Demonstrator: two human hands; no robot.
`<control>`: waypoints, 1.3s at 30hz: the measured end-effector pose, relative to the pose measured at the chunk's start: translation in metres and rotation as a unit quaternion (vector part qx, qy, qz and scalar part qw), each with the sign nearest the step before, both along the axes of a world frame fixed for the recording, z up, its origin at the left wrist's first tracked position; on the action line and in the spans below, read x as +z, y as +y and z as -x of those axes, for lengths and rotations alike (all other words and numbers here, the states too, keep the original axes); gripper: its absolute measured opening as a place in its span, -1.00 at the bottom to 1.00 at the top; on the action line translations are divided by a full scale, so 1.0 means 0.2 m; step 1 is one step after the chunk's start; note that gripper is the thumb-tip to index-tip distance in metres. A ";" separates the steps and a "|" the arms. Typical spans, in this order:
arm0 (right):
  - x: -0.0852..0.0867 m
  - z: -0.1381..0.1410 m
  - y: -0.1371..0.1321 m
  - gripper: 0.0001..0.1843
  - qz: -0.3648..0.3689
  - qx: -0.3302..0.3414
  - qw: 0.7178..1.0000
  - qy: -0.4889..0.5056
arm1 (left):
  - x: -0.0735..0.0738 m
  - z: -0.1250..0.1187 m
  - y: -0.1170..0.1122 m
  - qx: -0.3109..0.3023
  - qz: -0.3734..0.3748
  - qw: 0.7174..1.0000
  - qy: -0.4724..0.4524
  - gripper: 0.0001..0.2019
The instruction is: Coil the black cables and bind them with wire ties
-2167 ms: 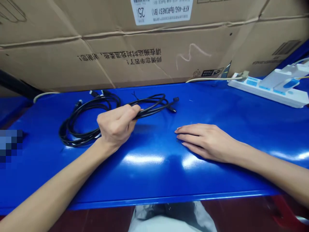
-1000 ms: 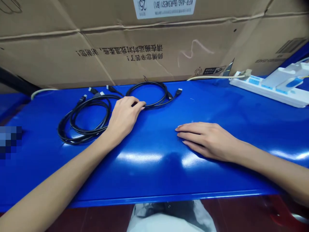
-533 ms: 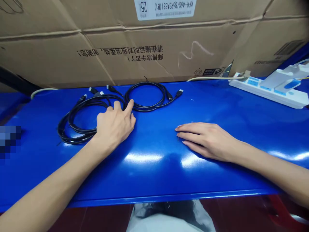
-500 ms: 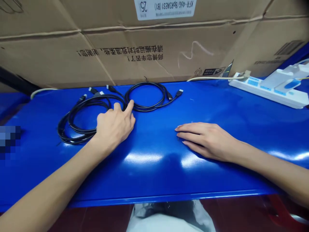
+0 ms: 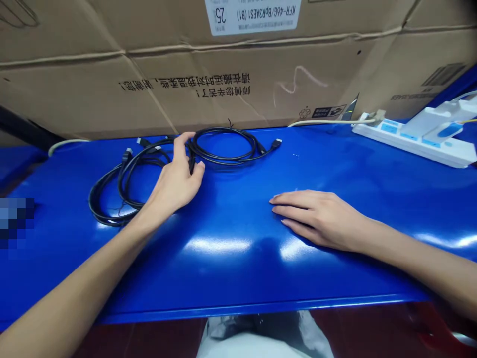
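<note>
**Head view: two cable coils on a desk.** A large loose coil of thin black cable [image 5: 92,206] lies on the left part of the glossy blue desk [image 5: 238,268]. Several of its strands run toward the back edge. Just to its right, touching it, lies a small round coil of black cable [image 5: 218,159], whose two plug ends [image 5: 276,144] point right. Both coils sit close to the brown cardboard box [image 5: 93,94] that stands along the far side of the desk. A white power strip [image 5: 406,140] lies at the far right.

**Change over the last half second.** The left hand [image 5: 175,181] then lay palm down with its forefinger pointing at the place where the coils meet. It has since slid forward, and the large coil has been drawn into a narrower, taller loop. The small coil and the right hand [image 5: 316,216] have kept their places.

**Hand poses.**
- The left arm reaches in from the lower left. The fingers [image 5: 181,146] curl over the strands and the thumb presses from the near side, so the hand is clamped on the large coil where it meets the small one.
- The right hand rests flat on the desk, palm down. Its fingers are straight, lie close together, point left and hold nothing.
</note>
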State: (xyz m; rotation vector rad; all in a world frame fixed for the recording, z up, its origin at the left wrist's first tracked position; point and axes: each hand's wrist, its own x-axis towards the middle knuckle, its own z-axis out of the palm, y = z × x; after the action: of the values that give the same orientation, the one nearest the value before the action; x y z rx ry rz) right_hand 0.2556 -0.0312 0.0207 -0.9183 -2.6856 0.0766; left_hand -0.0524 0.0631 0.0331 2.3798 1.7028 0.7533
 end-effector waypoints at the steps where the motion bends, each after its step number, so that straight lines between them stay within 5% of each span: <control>1: 0.00 0.00 0.00 -0.66 0.002 -0.001 1.000 0.000 | -0.02 -0.01 0.00 -0.005 0.005 0.999 -0.038 -0.36; 5: -0.01 0.00 0.01 -0.68 0.003 0.001 1.000 0.006 | -0.04 -0.05 -0.03 0.019 -0.010 0.994 -0.110 -0.40; 10: -0.01 0.00 0.02 -0.68 -0.001 0.005 1.000 0.007 | 0.04 -0.14 -0.14 0.019 -0.073 0.991 -0.115 -0.50; 14: -0.02 0.00 0.02 -0.67 0.001 0.000 1.000 0.004 | 0.06 -0.20 -0.25 -0.060 -0.136 0.988 -0.045 -0.67; 20: -0.03 0.01 0.02 -0.65 0.071 -0.022 0.994 0.077 | 0.00 -0.25 -0.39 -0.240 -0.173 0.949 0.105 -0.62; 23: 0.00 0.02 0.04 -0.63 0.237 -0.083 0.938 0.239 | -0.03 -0.27 -0.43 -0.314 -0.142 0.924 0.168 -0.62; 27: 0.01 0.02 0.09 -0.56 0.451 -0.104 0.753 0.468 | -0.03 -0.29 -0.44 -0.410 -0.067 0.882 0.222 -0.55; 29: 0.01 0.02 0.10 -0.59 0.494 -0.121 0.705 0.494 | -0.02 -0.29 -0.44 -0.447 -0.048 0.862 0.234 -0.44; 34: 0.00 0.03 0.09 -0.72 0.528 -0.188 0.672 0.483 | -0.04 -0.28 -0.43 -0.440 -0.059 0.871 0.210 -0.44; 39: -0.01 0.03 0.10 -0.77 0.500 -0.204 0.700 0.468 | -0.08 -0.26 -0.40 -0.405 -0.047 0.897 0.170 -0.68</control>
State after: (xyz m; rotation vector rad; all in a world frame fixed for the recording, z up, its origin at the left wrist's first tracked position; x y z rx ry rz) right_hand 0.2494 -0.0115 0.0192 -1.2129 -1.2850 1.5392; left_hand -0.0010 -0.0176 0.0180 3.0322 0.5726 0.2843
